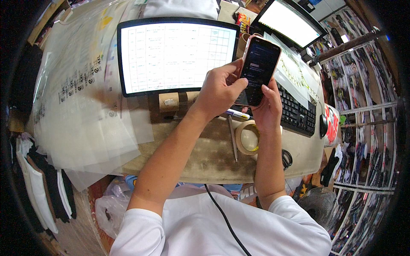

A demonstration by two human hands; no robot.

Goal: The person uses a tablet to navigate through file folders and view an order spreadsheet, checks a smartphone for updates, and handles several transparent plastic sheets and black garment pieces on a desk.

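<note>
Together, left fingers (237, 88), right fingers (270, 96) grasp glossy, round-cornered phone (259, 68); tape ring (238, 139) on smudged tan desktop (200, 158).

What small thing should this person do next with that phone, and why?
Probably a light tap or swipe with the left hand's thumb: the phone is lit and faces the person, that thumb lies over its left edge, and the right hand seems to steady its lower right side.
</note>
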